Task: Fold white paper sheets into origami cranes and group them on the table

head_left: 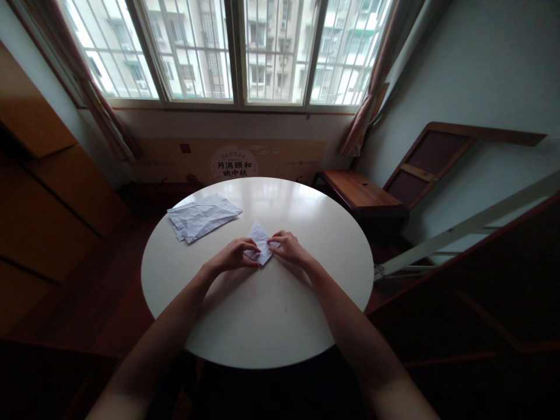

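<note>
A small folded sheet of white paper point(261, 240) lies near the middle of the round white table point(271, 315), one pointed corner facing away from me. My left hand point(236, 255) pinches its left side, thumb and fingers curled at the edge. On the opposite side my right hand point(287, 247) holds the paper's right edge between thumb and fingertips. Parts of the folds are hidden under my fingers.
Creased white sheets point(203, 217) lie stacked at the table's back left. Behind the table's right side stands a low wooden table point(361, 189). A long printed box point(175, 157) sits below the barred window point(236, 52).
</note>
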`<state>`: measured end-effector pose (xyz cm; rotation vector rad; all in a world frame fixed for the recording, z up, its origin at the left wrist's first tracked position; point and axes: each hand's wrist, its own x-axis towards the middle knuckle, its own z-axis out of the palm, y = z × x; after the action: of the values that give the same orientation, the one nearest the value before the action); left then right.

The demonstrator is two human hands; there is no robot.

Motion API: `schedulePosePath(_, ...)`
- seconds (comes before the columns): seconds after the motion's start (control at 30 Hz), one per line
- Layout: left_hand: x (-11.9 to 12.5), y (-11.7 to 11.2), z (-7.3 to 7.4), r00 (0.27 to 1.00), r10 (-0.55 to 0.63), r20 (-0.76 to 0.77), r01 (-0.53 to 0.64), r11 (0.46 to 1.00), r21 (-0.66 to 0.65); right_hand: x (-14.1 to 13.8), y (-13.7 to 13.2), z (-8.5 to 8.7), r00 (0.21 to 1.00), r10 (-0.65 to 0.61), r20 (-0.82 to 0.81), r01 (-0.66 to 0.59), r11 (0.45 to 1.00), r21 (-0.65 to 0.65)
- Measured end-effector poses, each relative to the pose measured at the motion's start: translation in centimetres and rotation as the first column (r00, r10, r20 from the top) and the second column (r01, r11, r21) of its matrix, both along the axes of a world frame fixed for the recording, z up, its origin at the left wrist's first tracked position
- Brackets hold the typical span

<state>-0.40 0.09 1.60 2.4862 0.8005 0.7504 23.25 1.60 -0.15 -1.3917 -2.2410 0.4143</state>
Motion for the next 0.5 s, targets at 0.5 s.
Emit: schedulePosePath(0.5, 0.06, -0.03, -0.01, 1.0, -0.005, -0.008, 0.004, 0.999, -0.032, -0.03, -0.11, 0.2, 1.0, 0.003, 0.012, -0.003, 1.0, -0.004)
